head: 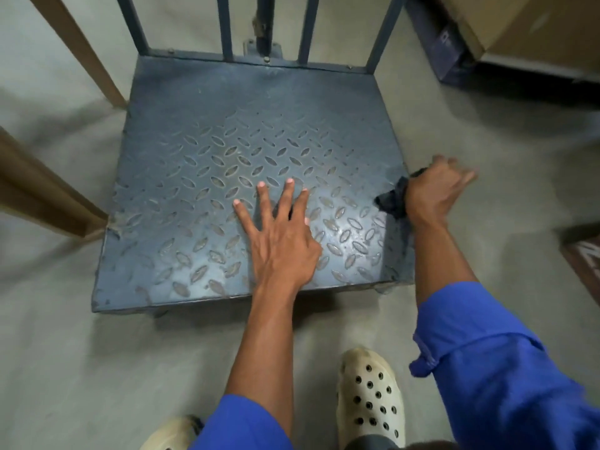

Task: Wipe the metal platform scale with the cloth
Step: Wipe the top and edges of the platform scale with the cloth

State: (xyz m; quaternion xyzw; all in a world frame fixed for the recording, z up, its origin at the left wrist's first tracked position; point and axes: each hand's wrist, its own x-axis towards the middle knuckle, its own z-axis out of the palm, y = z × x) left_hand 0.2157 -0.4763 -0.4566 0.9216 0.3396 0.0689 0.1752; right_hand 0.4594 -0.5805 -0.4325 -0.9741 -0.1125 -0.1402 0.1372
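Note:
The metal platform scale (201, 164) is a blue-grey diamond-plate deck lying low on the floor, with upright bars at its far edge. My left hand (279, 232) rests flat on the plate near its front right, fingers spread. My right hand (436, 190) is just off the scale's right edge, blurred, gripping a dark cloth (394, 199). The cloth hangs from under the palm and touches the plate's right rim.
Cardboard boxes (35, 190) stand at the left, and another box (535, 24) sits on a dark pallet at the back right. A wooden item (584, 254) lies at the right edge. My feet in cream perforated clogs (370, 397) stand on the grey floor in front.

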